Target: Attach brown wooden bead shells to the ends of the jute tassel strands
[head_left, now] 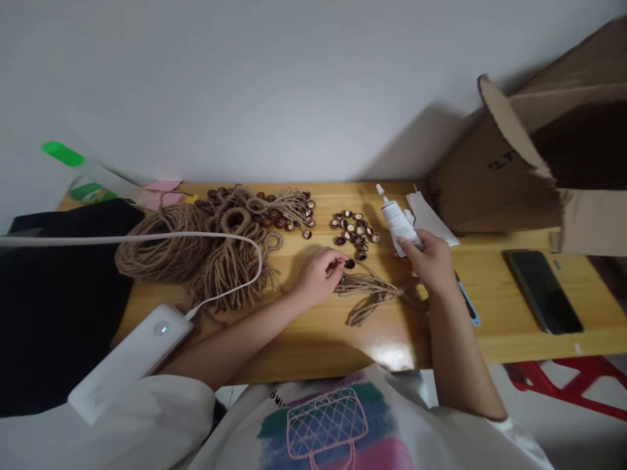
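My left hand (323,277) is closed in a pinch at a small dark brown nut shell (349,264), just above the wooden table. In my right hand (434,264) is a white squeeze tube (398,225), its narrow nozzle pointing up and away from me. Between the hands lies a tassel of brown twine (369,287), with its strands spread toward my left hand and its knotted end near my right wrist. Several small round shells (350,228), brown with pale insides, are scattered just beyond my left fingertips.
A heap of twine cords (230,254) and more brown shells (274,215) cover the left side. A white power bank (130,359) trails a cable across them. At right stand a cardboard box (490,170), a phone (543,290) and a blue-handled tool (469,303); white paper (431,219) lies behind the tube.
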